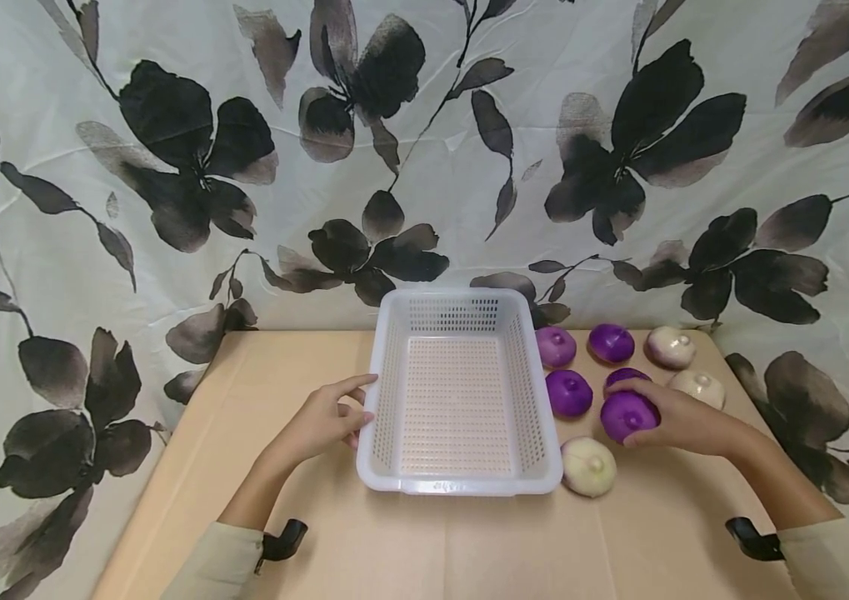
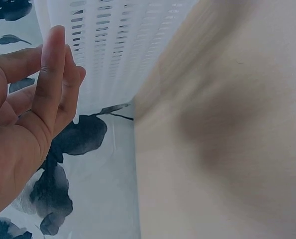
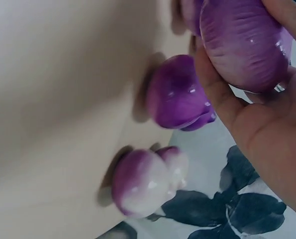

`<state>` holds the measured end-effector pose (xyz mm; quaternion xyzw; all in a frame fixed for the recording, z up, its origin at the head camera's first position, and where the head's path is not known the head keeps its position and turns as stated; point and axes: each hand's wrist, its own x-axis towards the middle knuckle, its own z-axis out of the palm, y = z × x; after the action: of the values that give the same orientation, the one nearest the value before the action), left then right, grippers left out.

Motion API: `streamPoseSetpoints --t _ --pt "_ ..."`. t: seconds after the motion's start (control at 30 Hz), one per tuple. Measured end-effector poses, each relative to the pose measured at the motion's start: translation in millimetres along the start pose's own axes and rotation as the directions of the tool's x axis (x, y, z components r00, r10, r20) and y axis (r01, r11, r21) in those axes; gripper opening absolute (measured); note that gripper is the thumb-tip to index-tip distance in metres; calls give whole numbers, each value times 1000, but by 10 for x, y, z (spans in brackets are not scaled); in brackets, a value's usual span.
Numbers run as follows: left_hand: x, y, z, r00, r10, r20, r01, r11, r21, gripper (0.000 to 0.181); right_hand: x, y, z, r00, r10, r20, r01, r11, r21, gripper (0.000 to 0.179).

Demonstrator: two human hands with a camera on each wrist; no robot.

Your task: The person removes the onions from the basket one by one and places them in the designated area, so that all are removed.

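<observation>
My right hand (image 1: pixel 675 417) grips a purple onion (image 1: pixel 628 416) to the right of a white plastic basket (image 1: pixel 460 486). In the right wrist view, the fingers and thumb curl round that onion (image 3: pixel 247 45). Directly behind it, another purple onion (image 1: pixel 626 377) is partly hidden. At the basket's left side is my left hand (image 1: pixel 322 421), its fingertips right at the outer rim. The left wrist view has those fingers (image 2: pixel 51 74) against the slotted wall (image 2: pixel 108 45), nothing enclosed by them. No onions lie inside the basket.
Beside the basket's right wall lie purple onions (image 1: pixel 569 393), with a white onion (image 1: pixel 589 467) near its front right corner. A purple-tinged white onion (image 1: pixel 669 347) and a white one (image 1: pixel 697 387) sit near the table's right edge. A floral cloth (image 1: pixel 499 192) hangs behind the table (image 1: pixel 409 550).
</observation>
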<state>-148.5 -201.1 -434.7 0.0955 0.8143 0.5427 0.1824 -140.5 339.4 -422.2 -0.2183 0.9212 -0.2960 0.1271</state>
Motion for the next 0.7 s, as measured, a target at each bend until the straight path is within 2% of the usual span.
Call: streamPoseSetpoints --t 0.17,0.43,0.57,0.7 --pt "1 -7 -3 1000 0 -4 0 1000 12 62 -127 92 17 996 -7 88 5 1000 25 72" --pt "25 20 1 1000 19 0 -19 1000 20 60 -225 193 6 975 32 221 -47 997 64 72" --pt "15 14 0 1000 7 3 -7 1000 19 61 -247 262 23 969 9 249 -29 997 76 69" --pt "6 11 4 1000 0 2 0 1000 14 61 -281 347 45 970 -8 244 -10 997 75 67"
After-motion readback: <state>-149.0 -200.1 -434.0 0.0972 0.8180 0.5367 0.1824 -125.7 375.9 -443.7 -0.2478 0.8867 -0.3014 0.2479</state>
